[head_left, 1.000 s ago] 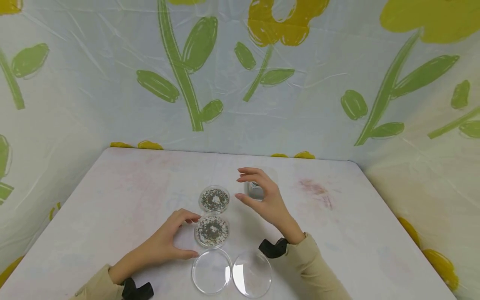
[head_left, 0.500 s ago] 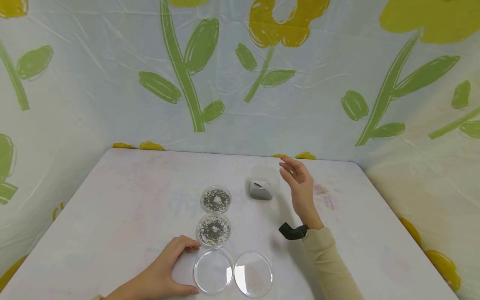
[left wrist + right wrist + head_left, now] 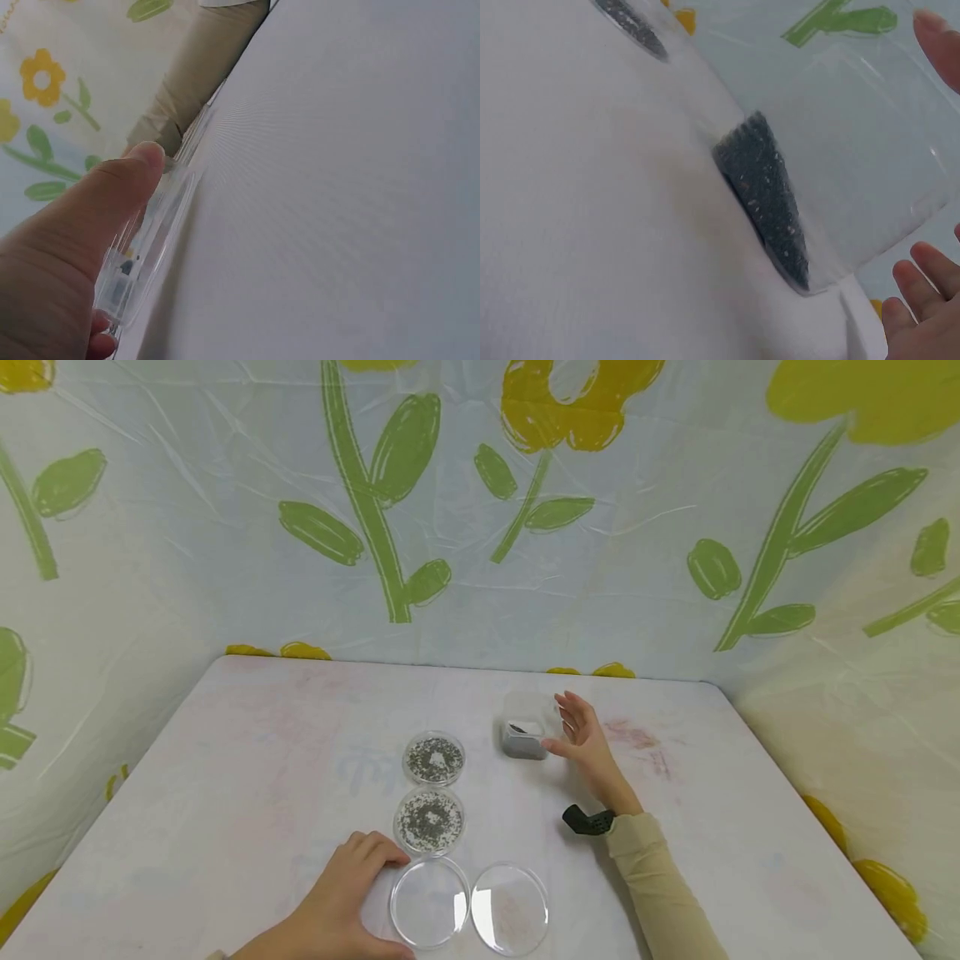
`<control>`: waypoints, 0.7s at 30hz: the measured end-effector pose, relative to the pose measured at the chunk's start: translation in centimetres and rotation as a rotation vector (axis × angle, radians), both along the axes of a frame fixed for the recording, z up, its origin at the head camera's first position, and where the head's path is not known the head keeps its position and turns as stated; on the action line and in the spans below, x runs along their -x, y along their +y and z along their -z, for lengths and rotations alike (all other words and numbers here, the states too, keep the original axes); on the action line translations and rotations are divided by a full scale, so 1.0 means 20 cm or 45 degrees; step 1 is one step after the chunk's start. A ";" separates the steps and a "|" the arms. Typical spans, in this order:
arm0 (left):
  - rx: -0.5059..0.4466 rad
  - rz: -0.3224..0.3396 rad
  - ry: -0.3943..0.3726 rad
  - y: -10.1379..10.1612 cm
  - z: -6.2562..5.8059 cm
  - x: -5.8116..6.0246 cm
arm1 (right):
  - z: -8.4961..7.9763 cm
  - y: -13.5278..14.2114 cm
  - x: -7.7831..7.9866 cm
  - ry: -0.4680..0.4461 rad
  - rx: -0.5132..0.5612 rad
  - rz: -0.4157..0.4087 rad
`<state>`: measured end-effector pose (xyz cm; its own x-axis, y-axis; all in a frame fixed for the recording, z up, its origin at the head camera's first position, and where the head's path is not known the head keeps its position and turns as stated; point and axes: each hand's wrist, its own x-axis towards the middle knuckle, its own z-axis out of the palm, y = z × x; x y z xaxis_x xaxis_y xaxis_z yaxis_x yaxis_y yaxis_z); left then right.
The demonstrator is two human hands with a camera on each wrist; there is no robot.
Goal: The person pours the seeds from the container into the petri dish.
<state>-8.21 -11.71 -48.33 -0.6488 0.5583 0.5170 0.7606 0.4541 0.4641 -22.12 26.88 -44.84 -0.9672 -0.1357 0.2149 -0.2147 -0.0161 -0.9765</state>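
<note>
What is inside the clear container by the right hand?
The clear container holds dark, grainy material with pale specks, lying along its base. Anything buried within or beneath that material is covered and cannot be seen.

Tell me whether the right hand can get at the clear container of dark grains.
Probably yes: the right hand is open beside the clear container, with nothing visible standing between them.

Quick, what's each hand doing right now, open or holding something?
Left hand: open, beside the left clear dish; whether it touches can't be told.
Right hand: open, beside the clear container, not gripping it.
</note>
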 end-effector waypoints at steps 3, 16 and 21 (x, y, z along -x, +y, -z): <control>0.057 -0.032 0.008 0.01 0.00 0.00 | 0.04 0.01 0.02 -0.025 -0.062 -0.004; 0.036 0.132 -0.028 -0.02 -0.02 0.06 | 0.10 -0.03 0.02 0.031 -0.367 0.084; -0.002 0.223 0.001 -0.05 0.00 0.09 | 0.01 -0.08 -0.03 -0.001 -0.385 0.128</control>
